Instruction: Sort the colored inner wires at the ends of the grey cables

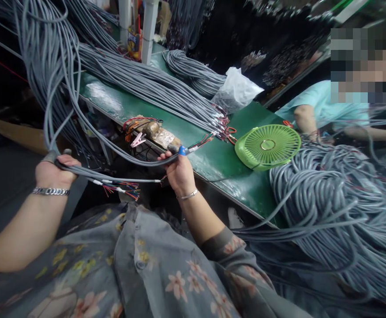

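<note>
My left hand (pixel 56 170), dark coverings on its fingertips, is closed round several grey cables (pixel 90 172). Their stripped ends (pixel 126 190), with thin red, blue and black wires, hang out to the right of it. My right hand (pixel 179 170), a blue cover on the thumb, pinches another grey cable (pixel 129 158) close to its end, where coloured wires (pixel 202 142) stick out over the table edge. That cable loops back up to the large hanging bundle (pixel 43 53) at the left.
A long row of grey cables (pixel 146 84) lies along the green table (pixel 226 161). On it stand a green fan (pixel 268 145) and a white plastic bag (pixel 237 90). Coiled cables (pixel 328 194) heap at the right, near a co-worker in a light blue shirt (pixel 318 99).
</note>
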Action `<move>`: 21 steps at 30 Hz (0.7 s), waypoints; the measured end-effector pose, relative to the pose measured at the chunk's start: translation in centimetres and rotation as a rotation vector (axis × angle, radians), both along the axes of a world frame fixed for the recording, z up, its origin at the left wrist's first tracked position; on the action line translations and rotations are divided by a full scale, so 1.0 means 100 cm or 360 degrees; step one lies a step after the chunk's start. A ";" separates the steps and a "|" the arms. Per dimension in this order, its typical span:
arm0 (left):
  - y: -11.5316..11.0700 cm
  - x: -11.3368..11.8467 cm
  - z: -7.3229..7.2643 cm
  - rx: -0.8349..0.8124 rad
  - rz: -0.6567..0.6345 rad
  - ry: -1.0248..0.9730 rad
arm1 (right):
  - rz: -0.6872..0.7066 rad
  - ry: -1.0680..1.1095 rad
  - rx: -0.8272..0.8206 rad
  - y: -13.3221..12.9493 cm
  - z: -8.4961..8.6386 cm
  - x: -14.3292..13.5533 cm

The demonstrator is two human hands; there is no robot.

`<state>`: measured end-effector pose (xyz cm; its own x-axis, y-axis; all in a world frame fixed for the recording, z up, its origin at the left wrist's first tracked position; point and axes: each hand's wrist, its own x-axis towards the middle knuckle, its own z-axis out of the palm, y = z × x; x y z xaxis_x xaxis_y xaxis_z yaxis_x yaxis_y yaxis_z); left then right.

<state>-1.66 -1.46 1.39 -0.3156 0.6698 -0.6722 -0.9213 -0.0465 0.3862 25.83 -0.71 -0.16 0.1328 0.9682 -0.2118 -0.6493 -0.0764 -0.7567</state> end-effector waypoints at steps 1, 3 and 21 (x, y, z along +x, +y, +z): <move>0.000 0.000 -0.001 0.0004 -0.0007 0.0003 | 0.0006 -0.0006 0.0003 0.000 0.000 0.000; 0.001 0.001 -0.003 0.0004 -0.0012 0.0002 | 0.0015 -0.0010 0.0002 0.000 0.000 0.001; 0.002 0.003 -0.007 0.0001 -0.0019 -0.0051 | -0.0060 0.0065 -0.0130 0.001 0.000 -0.001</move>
